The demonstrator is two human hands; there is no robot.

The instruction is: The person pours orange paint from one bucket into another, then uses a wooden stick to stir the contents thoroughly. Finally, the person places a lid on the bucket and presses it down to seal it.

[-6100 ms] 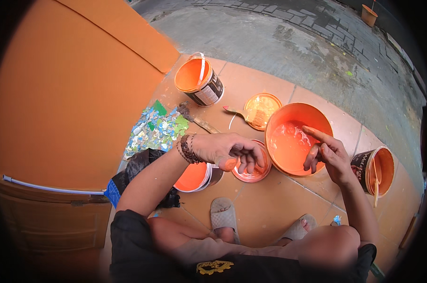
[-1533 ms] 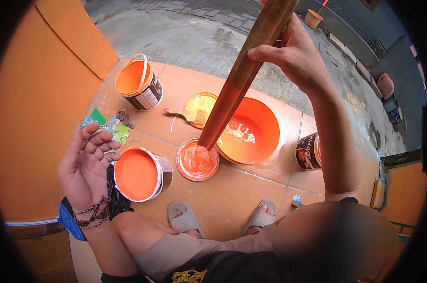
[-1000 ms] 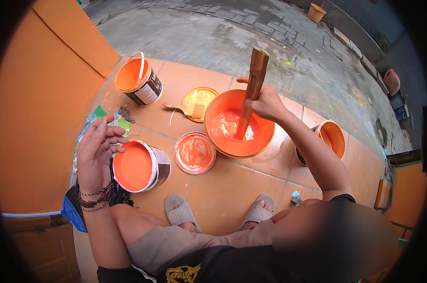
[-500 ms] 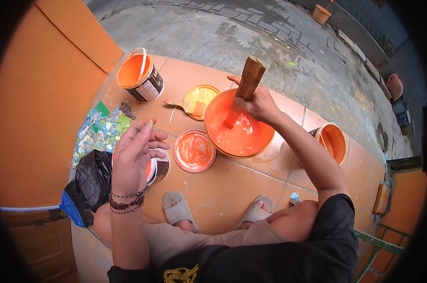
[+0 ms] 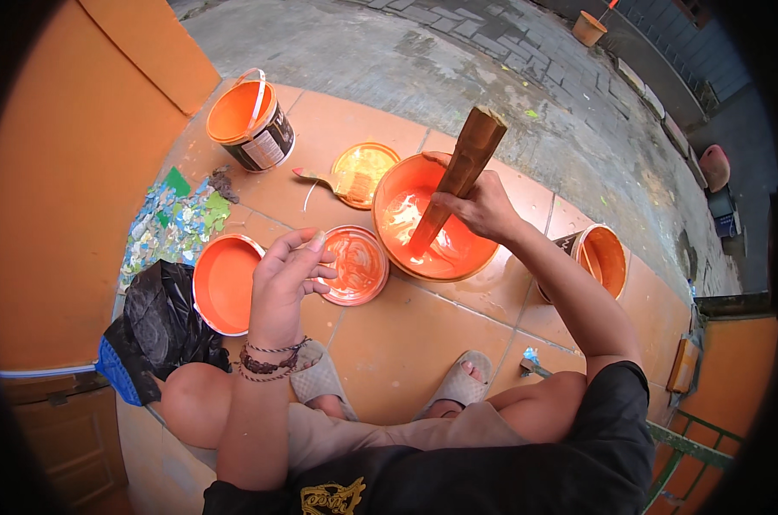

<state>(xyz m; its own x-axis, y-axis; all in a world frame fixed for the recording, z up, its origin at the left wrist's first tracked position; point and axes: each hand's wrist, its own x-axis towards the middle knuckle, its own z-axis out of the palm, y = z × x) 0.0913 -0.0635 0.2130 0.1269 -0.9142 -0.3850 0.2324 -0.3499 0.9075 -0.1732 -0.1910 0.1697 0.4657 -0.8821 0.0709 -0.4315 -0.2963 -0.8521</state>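
Observation:
My right hand (image 5: 485, 209) is wrapped around a thick wooden stick (image 5: 470, 154). The stick leans to the right, its lower end in the orange paint of a wide bucket (image 5: 391, 245). Over the tiles, my left hand (image 5: 288, 273) hangs with loosely curled fingers apart and nothing visible in them. Beside it stands a tub of orange paint (image 5: 224, 283), partly covered by the hand and wrist. A paint-smeared round lid (image 5: 356, 264) lies between that tub and the bucket. Farther back, a paintbrush (image 5: 342, 184) rests on a yellow-orange lid (image 5: 370, 156).
An orange-coated pail with a handle (image 5: 264, 137) stands far left. Paint flakes (image 5: 170, 223) and a black plastic bag (image 5: 170, 313) lie along the left wall. Another paint-stained pail (image 5: 602, 262) is at right, behind my forearm. A small scraper-like tool (image 5: 533, 367) lies near my foot.
My left hand has moved right and slightly down, uncovering more of the paint tub. The stick's lower end has shifted in the paint, and pale swirls now show more.

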